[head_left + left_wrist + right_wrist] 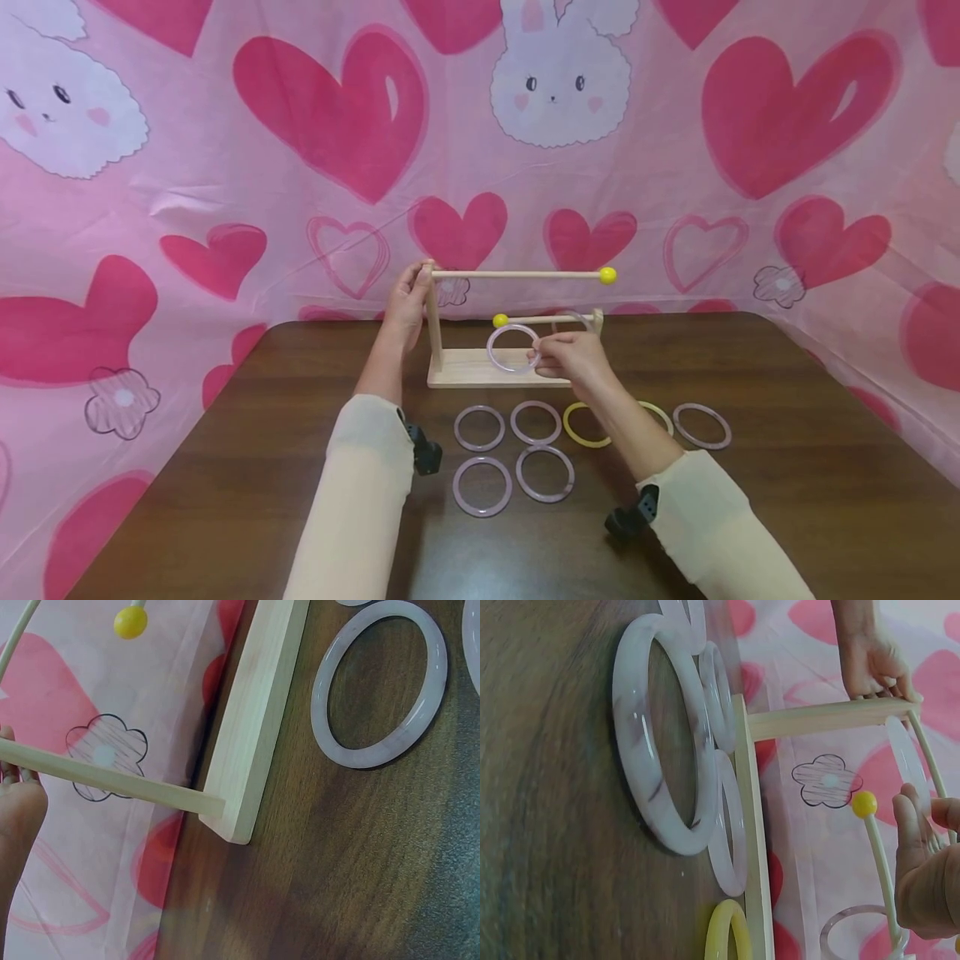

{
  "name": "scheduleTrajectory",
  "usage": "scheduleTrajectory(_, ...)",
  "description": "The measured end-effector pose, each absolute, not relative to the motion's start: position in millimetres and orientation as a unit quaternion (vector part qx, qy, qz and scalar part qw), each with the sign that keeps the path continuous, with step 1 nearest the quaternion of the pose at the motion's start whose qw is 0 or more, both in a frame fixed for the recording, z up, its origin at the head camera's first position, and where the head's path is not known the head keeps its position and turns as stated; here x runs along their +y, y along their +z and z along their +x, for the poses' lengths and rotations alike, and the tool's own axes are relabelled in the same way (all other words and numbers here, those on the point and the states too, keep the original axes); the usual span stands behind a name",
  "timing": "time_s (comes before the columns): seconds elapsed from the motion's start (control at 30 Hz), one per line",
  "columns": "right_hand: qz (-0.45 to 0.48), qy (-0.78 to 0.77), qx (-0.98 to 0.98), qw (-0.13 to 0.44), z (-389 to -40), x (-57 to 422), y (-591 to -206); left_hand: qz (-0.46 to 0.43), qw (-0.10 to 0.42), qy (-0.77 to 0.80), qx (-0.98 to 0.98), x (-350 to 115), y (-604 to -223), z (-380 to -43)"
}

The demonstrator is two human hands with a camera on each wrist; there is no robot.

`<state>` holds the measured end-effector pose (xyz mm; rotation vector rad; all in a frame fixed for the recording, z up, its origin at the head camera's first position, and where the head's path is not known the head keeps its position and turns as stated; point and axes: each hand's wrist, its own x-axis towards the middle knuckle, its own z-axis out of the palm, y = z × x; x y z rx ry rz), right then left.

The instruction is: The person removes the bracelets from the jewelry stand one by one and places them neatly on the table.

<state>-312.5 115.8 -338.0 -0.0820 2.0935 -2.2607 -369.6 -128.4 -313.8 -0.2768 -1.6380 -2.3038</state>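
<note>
My left hand [405, 307] grips the top of the left post of a wooden bangle stand [461, 377], where the upper rod [517, 274] starts. Between the thumb and fingers of my right hand [576, 358] is a pale lilac bangle [489, 348], held upright just below the yellow ball [500, 321] on the lower rod's tip. Another light bangle [832, 924] hangs on that lower rod, near its short right post [597, 320]. No bangle hangs on the upper rod. In the left wrist view only part of my left hand [16, 806] shows, behind the post.
Several lilac bangles [482, 487] lie flat on the dark wooden table [300, 500] in front of the stand. Two yellow bangles [587, 444] lie among them, partly covered by my right forearm. A pink heart-patterned cloth [330, 117] hangs behind the table.
</note>
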Motion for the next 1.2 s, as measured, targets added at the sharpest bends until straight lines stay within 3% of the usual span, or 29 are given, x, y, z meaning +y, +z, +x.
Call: scheduleTrajectory(1.2,-0.084,-0.643,0.754,0.108,-282.2,159.8,-335.4,-0.094,0.147,-0.8,-0.574,-129.0,-311.3,-368.7)
